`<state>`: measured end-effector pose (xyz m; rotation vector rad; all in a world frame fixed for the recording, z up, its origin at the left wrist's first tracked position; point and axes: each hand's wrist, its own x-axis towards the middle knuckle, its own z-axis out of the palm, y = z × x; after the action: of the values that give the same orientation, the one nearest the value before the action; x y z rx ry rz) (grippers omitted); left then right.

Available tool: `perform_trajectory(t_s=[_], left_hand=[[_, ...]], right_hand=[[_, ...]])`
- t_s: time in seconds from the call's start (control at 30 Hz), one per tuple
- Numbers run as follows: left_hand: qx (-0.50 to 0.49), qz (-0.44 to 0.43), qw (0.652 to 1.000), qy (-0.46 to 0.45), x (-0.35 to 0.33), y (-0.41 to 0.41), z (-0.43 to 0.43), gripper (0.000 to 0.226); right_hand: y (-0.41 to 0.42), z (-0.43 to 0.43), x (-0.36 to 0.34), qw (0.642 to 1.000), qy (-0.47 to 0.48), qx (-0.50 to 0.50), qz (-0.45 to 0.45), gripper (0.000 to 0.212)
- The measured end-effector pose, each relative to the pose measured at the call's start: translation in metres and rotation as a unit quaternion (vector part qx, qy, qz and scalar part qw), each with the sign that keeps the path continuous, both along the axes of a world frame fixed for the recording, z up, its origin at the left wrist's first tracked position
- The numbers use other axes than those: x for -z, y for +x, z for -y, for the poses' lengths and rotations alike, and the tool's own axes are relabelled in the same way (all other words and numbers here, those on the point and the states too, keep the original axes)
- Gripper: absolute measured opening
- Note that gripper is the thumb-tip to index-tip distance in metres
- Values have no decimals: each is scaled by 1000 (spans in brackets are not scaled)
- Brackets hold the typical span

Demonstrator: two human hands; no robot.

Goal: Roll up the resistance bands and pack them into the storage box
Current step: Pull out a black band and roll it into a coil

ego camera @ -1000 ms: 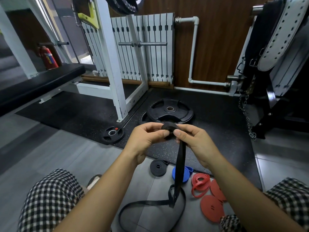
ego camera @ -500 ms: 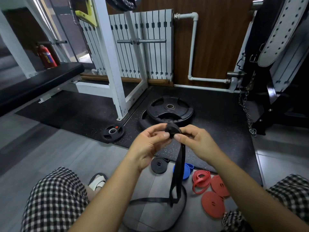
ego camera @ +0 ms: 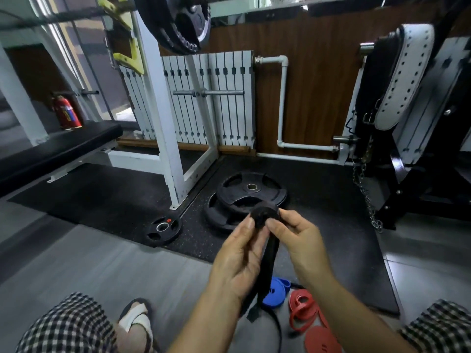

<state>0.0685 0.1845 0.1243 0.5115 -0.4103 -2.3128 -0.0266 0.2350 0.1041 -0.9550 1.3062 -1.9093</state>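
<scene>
Black band (ego camera: 268, 266), part rolled. We noted its coil (ego camera: 263, 217) held up in the air between both hands, at the level of the fingertips.

Left hand (ego camera: 238, 261): fingers curled, thumb and fingertips pinching the coil's left edge. The palm was turned towards the strap.

Right hand (ego camera: 298, 240): thumb and forefinger pinching the coil's right edge, the other fingers bent behind it. We could not tell how hard either hand pressed.

From the coil the unrolled part of the band hung straight down between the two wrists, close along the left palm, to the grey floor (ego camera: 84, 271). There it curved off in a loose loop between the knees.

On the floor below the hands we logged:
- a blue band (ego camera: 274, 294), rolled, just right of the hanging strap;
- a red band (ego camera: 303, 313), in loose loops, right of the blue one;
- a red roll (ego camera: 321, 340), lying flat, at the bottom edge of view.

Beyond the hands lay two stacked plates (ego camera: 251, 191) on the rubber mat (ego camera: 331, 200), with a small plate (ego camera: 163, 229) to their left. Motion blur hid the coil's finer detail.
</scene>
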Motion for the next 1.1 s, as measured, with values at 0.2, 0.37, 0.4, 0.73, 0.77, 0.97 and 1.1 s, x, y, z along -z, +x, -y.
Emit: perform_trajectory(t_s=[0.2,0.37,0.4,0.73,0.77,0.97,1.1], left_hand=[[98,249,925,-270,10,13,22,30],[116,398,733,-538,-16,18,43,34],[119,388,733,-546,-21,17,42,30],[-32,210,916,-341,-5,3,12,21],[-40,190,938,-287,-2,0,10,20],[-51,80,988,-119,-1,-19,-2,20],[24,204,942,-264,5,-11,14,26]], right_hand=[[-24,-6,-9,973,94,-1,-212,18],[-32,-8,-13,919,174,-28,-353,13],[-32,-9,-14,922,166,-26,-349,14],[-17,-10,-25,996,41,-15,-77,27],[-15,-9,-25,998,34,-12,-56,28],[-13,-4,-23,999,34,15,-31,22],[-32,-7,-21,968,107,21,-226,19]])
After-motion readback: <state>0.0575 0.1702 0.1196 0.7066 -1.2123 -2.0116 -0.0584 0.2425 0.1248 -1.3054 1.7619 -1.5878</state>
